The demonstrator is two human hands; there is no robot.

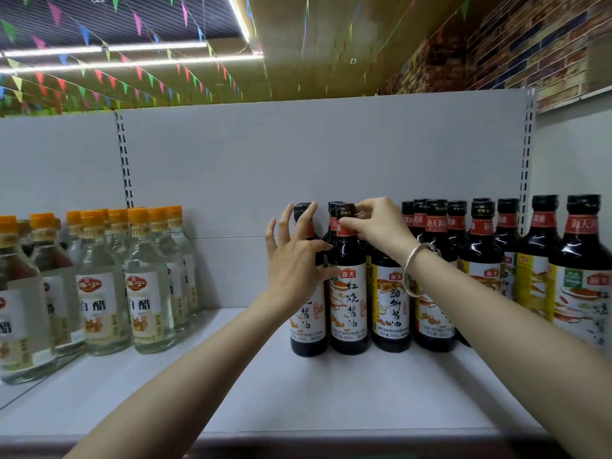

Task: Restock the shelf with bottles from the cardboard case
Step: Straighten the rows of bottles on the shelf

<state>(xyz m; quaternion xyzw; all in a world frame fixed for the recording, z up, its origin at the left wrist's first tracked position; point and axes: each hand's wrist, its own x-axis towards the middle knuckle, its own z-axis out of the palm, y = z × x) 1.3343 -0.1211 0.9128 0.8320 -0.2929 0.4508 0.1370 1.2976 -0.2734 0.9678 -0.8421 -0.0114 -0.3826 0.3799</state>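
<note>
Both hands up at the white shelf (pixel 298 385), working the dark soy sauce bottles. Right hand (pixel 381 226) pinching the neck of a dark soy sauce bottle (pixel 347 293) just under its black cap, thumb and fingertips curled round the red neck band. Bottle upright, base down on the shelf board, white label with red and orange print facing out. Silver bangle (pixel 419 270) on the right wrist.

Left hand (pixel 294 260) just left of that, fingers spread and mostly straight, palm laid against the next bottle over (pixel 306 326), thumb reaching across toward the pinched bottle's shoulder. More of a flat press than a grab; can't really tell how much of the palm is in contact.

Under the right forearm, a yellow-labelled bottle (pixel 390 309) touching the pinched one on its far side. Past the right wrist, a whole crowd of dark bottles (pixel 480 260) running off to the right, several rows deep, black caps and red neck bands.

Well out to the left of the left hand, across a bare stretch of shelf, clear vinegar bottles with orange caps (pixel 145 286) packed together.

Behind the hands, grey back panel (pixel 298 160) with slotted uprights. Above, coloured bunting (pixel 99 74) strung across the ceiling, brick wall (pixel 530 51) up to the right.
</note>
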